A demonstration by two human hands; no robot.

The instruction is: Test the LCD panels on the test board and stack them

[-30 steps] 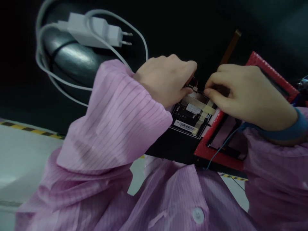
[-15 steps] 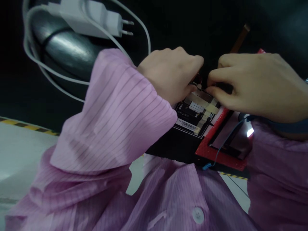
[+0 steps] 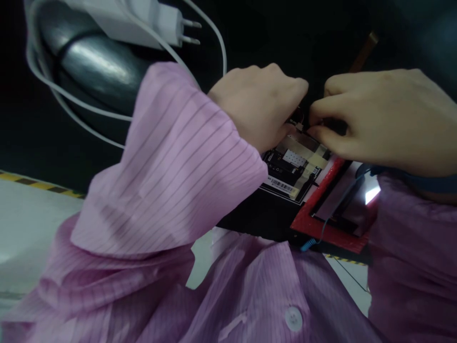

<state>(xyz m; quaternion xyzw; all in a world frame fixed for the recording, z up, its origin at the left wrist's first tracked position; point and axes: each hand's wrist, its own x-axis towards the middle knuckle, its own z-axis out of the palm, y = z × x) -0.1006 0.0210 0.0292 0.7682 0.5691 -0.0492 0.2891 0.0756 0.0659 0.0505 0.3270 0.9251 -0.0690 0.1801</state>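
An opened flat electronic device point(image 3: 293, 164) lies on the dark table, showing a black battery-like part, a barcode label point(image 3: 283, 186) and strips of yellowish tape. At its far edge my left hand point(image 3: 259, 102) is curled, thumb low by a small connector with thin wires point(image 3: 299, 125). My right hand point(image 3: 385, 116) is closed across from it, thumb and forefinger close together at the device's far right edge. Whatever sits between the fingers of either hand is too small or hidden to make out. A blue band with a coiled cord point(image 3: 310, 244) is on my right wrist.
A red bubble-wrap sheet point(image 3: 303, 220) with a dark glossy panel point(image 3: 335, 209) on it lies right of the device. An orange-brown flex strip point(image 3: 364, 52) lies behind my right hand. At the upper left are a white charger point(image 3: 160, 24), its cable and a black rounded object point(image 3: 103, 62).
The view has shifted slightly. Both hands stay at the device's far edge in nearly the same pose, with only small finger movement.
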